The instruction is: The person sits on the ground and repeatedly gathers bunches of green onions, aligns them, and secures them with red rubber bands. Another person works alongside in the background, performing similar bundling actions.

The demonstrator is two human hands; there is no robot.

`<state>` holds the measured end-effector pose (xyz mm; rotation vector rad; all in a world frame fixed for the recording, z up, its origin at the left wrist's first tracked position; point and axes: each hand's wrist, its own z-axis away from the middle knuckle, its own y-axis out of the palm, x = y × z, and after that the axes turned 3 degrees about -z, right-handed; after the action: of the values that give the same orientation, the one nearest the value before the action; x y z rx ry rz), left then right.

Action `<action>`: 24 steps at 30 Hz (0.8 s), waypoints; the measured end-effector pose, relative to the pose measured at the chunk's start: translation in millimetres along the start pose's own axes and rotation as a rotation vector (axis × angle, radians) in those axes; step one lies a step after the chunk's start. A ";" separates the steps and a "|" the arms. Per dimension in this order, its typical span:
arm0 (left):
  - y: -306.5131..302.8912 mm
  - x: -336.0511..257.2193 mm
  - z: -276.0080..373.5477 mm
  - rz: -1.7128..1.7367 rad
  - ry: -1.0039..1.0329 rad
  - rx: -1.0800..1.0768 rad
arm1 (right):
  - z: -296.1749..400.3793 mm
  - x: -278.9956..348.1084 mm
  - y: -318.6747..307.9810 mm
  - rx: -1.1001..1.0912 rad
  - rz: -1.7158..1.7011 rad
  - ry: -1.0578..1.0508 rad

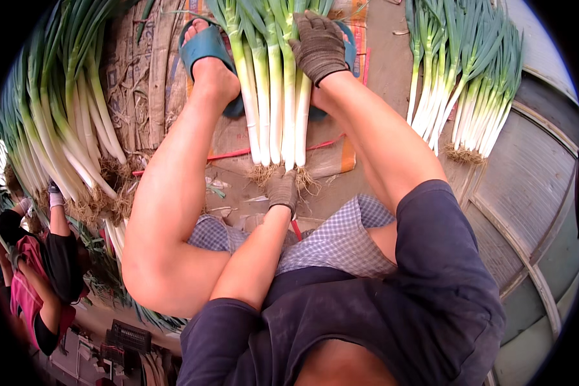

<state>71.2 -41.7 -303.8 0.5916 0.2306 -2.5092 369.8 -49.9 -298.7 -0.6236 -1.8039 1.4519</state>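
Note:
A bunch of several large green onions (274,106) lies between my feet, white stems and roots toward me, green leaves away. My left hand (282,190), in a brown glove, is at the root end; its fingers are partly hidden under the roots and stems, so its grip is unclear. My right hand (321,48), gloved too, rests over the upper stems and leaves at the bunch's right side, fingers slightly spread. A red strap (231,154) runs across the ground beneath the stems.
Big piles of green onions lie at the left (53,130) and upper right (458,77). Woven sacks (140,72) cover the ground. A co-worker (38,284) sits at the lower left, near a black crate (130,336). A ribbed translucent panel wall (526,178) stands at the right.

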 end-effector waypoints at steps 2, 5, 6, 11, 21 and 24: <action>-1.2 -60.8 -7.9 0.215 0.054 -0.004 | -4.6 -4.0 7.1 -0.079 0.079 -0.032; -7.4 -173.4 -26.9 0.565 0.200 0.062 | -9.3 -1.1 3.8 0.019 -0.009 0.040; -8.5 -205.3 -32.2 0.654 0.237 0.101 | -8.4 -3.2 5.3 -0.008 -0.012 0.026; -28.0 -284.5 -38.6 0.887 0.341 0.219 | -23.3 16.1 5.3 0.018 -0.143 -0.036; -9.7 -48.9 -11.4 -0.294 -0.024 0.048 | -17.9 -1.6 41.6 0.069 0.180 0.041; -1.5 12.5 -0.8 -1.493 0.375 0.204 | -26.1 -0.7 42.6 0.132 0.262 -0.023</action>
<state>61.3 -46.1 -310.2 1.3137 0.7910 -3.8194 387.7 -24.0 -337.4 -0.8011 -1.6744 1.7427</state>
